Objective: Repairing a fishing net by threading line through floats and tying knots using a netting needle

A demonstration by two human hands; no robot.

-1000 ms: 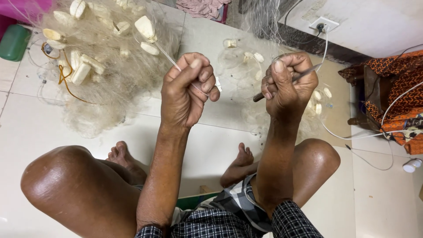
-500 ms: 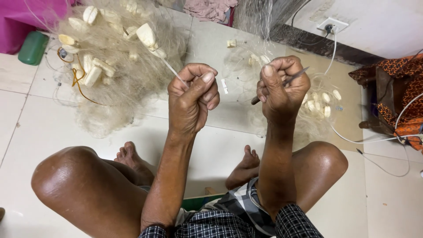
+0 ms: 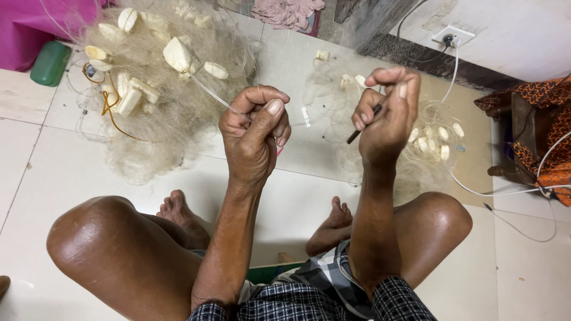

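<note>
My left hand (image 3: 256, 134) is raised in front of me, fingers closed on a thin clear line of the fishing net (image 3: 151, 113), which trails to the pale heap with white floats at the upper left. My right hand (image 3: 386, 116) is raised beside it, pinching a thin dark netting needle (image 3: 363, 125) that points down-left. A second heap of net with small floats (image 3: 428, 142) lies on the floor behind my right hand. The two hands are a short gap apart.
I sit on a pale tiled floor with both knees spread and bare feet (image 3: 333, 229) in front. A green container (image 3: 50, 62) and pink cloth (image 3: 47, 21) lie far left. A wall socket (image 3: 453, 37) with white cables and patterned orange fabric (image 3: 547, 119) are at the right.
My right hand has lifted and opened its upper fingers a little, with the dark needle tilting down-left. My left hand stays closed on the line. The view has shifted slightly.
</note>
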